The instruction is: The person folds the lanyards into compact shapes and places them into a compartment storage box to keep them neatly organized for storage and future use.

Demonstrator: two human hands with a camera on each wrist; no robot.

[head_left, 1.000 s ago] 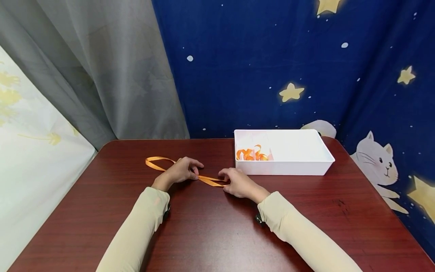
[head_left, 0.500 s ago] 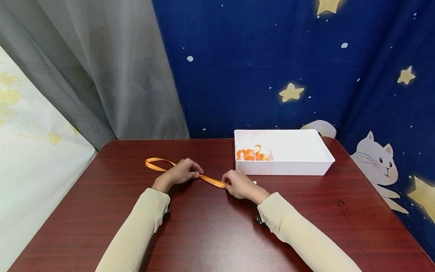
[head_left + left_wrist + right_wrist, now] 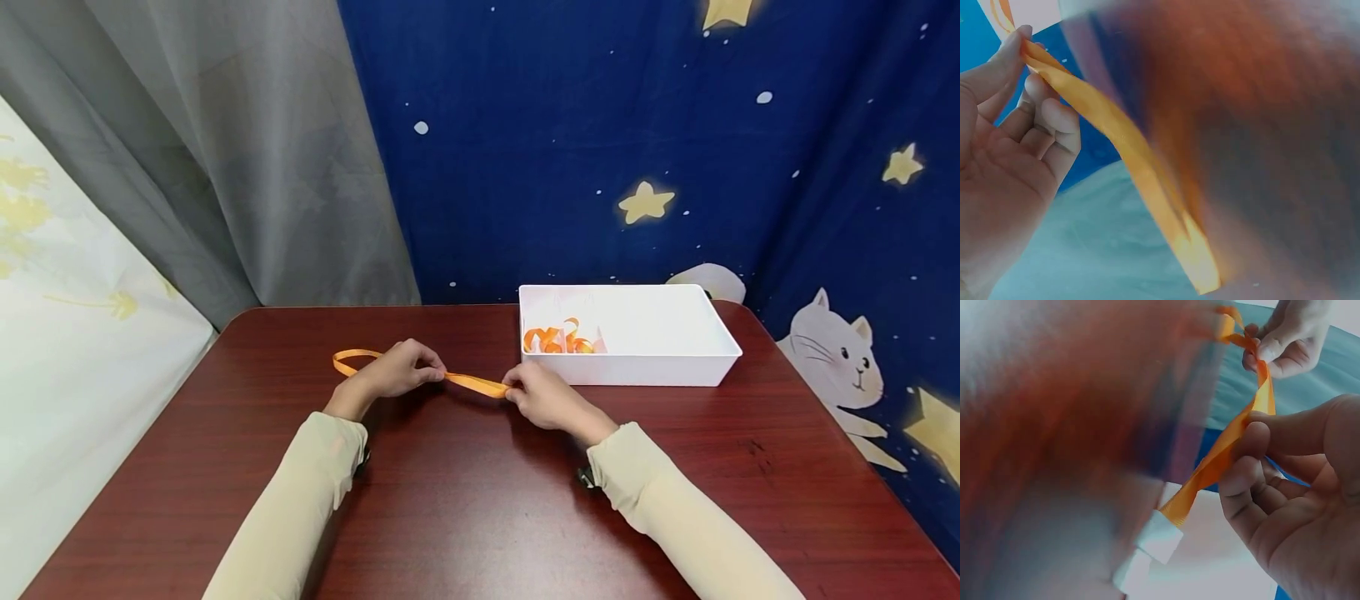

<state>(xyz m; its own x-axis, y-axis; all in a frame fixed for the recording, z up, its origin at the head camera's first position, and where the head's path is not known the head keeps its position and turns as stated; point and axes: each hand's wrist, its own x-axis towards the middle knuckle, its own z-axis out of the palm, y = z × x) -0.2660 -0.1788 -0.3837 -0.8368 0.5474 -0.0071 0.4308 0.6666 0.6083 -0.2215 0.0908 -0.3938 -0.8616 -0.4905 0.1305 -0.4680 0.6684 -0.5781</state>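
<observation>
A flat orange ribbon (image 3: pixel 477 384) stretches between my two hands just above the table. My left hand (image 3: pixel 403 369) pinches it between thumb and fingertips, and a loop of it trails past that hand to the left. My right hand (image 3: pixel 553 398) pinches the other portion. In the left wrist view the ribbon (image 3: pixel 1110 119) runs from the left fingertips down to a folded end. White pieces (image 3: pixel 1159 537) sit at the ribbon's end beyond my right fingers in the right wrist view; the head view hides them behind that hand.
A white open box (image 3: pixel 633 371) stands at the table's back right, near my right hand. Several orange ribbon curls (image 3: pixel 551 340) and pinkish-white pieces lie in its left part. The dark red-brown table (image 3: pixel 465 517) reaches back to grey and blue curtains (image 3: pixel 525 167).
The ribbon between my hands has lifted and drawn straighter. My right hand has moved slightly right and up; the left has risen a little. The loop at the left has shifted right.
</observation>
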